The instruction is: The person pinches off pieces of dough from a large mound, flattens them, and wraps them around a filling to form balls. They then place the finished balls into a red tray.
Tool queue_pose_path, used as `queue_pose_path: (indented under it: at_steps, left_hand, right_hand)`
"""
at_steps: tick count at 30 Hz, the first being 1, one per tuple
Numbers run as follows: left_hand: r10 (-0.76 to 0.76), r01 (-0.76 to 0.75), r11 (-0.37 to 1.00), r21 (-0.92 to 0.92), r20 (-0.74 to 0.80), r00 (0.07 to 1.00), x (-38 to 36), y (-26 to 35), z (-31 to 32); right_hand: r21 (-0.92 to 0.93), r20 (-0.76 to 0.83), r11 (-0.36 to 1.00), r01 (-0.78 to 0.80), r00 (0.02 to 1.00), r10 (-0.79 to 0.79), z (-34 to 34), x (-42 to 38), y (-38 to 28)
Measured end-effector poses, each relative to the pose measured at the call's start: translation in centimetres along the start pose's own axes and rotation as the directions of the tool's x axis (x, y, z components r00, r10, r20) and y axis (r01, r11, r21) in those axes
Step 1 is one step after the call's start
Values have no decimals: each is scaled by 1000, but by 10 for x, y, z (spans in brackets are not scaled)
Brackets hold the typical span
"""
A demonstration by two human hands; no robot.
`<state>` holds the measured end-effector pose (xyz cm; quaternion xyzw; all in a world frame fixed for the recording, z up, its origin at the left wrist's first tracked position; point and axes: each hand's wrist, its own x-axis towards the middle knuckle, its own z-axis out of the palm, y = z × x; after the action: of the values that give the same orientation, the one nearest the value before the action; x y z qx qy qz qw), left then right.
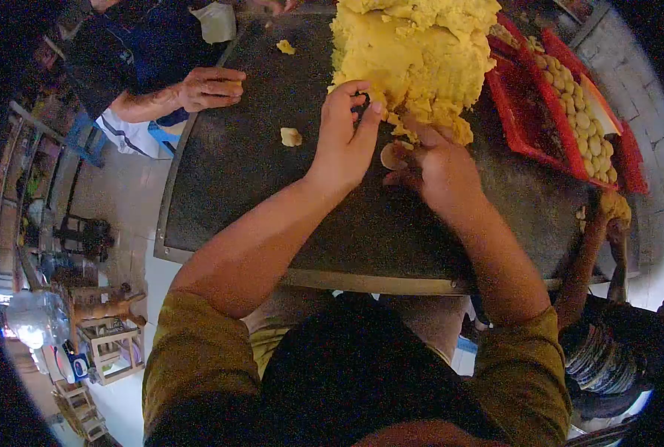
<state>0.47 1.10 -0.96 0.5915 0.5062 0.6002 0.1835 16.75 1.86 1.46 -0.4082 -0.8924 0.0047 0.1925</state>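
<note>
A big block of crumbly yellow paste [421, 56] lies at the far side of the dark table. At its near left corner is my left hand [342, 134], thumb and fingers curled in a loose pinch around a bit of the paste. My right hand [447, 171] sits just to the right, fingertips against the paste's lower edge. A small pale round dough disc [393, 156] is between its thumb and fingers. The right fingertips are partly hidden by the hand and crumbs.
Red trays [522, 112] stand at the right, one with many round dough pieces [582, 119]. A pale dough lump [291, 137] and a yellow crumb [286, 47] lie at left. One person's hand [213, 89] rests on the left edge; another person's hands [614, 210] hold yellow paste at right.
</note>
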Motion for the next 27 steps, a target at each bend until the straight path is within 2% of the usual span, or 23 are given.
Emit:
queue_pose_path:
  at_steps: [1, 3, 4, 6, 7, 9, 10, 11, 12, 13, 14, 15, 16, 17, 19, 23, 25, 26, 27]
  left_hand:
    - [29, -28, 999, 19, -7, 1000, 1, -1, 0]
    - [27, -27, 1000, 7, -16, 1000, 2, -4, 1]
    - [25, -25, 1000, -9, -24, 999, 2, -4, 2]
    - [-18, 18, 1000, -18, -11, 1000, 2, -5, 1]
    - [-62, 62, 998, -25, -1, 998, 2, -4, 0]
    - [-53, 53, 999, -7, 2, 999, 3, -4, -1]
    - [-45, 45, 999, 14, 4, 999, 3, -4, -1]
    - [-43, 43, 999, 13, 3, 999, 4, -4, -2]
    - [-40, 40, 999, 7, -2, 999, 4, -5, -2]
    - [-37, 37, 999, 0, -7, 999, 4, -6, -2]
    - [-36, 36, 999, -1, -8, 999, 4, -7, -2]
    - [-17, 17, 1000, 4, -15, 1000, 5, -8, -2]
    - [1, -1, 1000, 9, -21, 1000, 5, -8, -2]
    - [5, -5, 1000, 8, -20, 1000, 5, -8, -2]
    - [-54, 54, 998, -19, 12, 998, 4, -9, 0]
    - [-8, 9, 1000, 18, -6, 1000, 3, -10, 2]
    - [-45, 45, 999, 11, 15, 999, 3, -7, 0]
    - [-43, 43, 999, 11, 14, 999, 4, -9, 1]
    - [-61, 61, 998, -20, 23, 998, 4, -10, 2]
  right_hand:
    - [2, 0, 1000, 1, 1000, -1, -3, 0, -1]
    - [24, -16, 988, 150, 989, -149, -14, 0, -4]
    - [24, -19, 989, 147, 989, -147, -10, 1, -3]
    - [221, -29, 948, 230, 973, -230, 8, 6, 3]
    - [218, -29, 948, 230, 973, -230, 17, 5, 7]
    - [308, 106, 945, 108, 983, -147, 29, 6, 10]
    - [307, 104, 946, 107, 984, -145, 28, 9, 10]
    - [344, -101, 927, 146, 988, -118, 25, 13, 10]
    - [372, -300, 908, 193, 951, -79, 19, 16, 9]
    - [370, -300, 908, 194, 950, -81, 11, 16, 11]
    - [810, 0, 575, -116, 980, 197, 1, 15, 17]
    - [911, 391, 25, -412, 880, 269, -9, 16, 18]
    - [919, 394, -154, -363, 864, 314, -15, 16, 4]
    - [921, 390, -153, -359, 865, 315, -17, 16, 3]
    - [894, 432, -236, -380, 870, 236, -19, 15, 3]
    - [888, 434, -237, -395, 889, 146, -14, 14, 11]
    - [863, 426, -344, -370, 899, 104, -14, 15, 7]
    - [864, 425, -343, -368, 899, 104, -16, 16, 2]
    - [851, 455, -373, -370, 874, 171, -23, 19, -8]
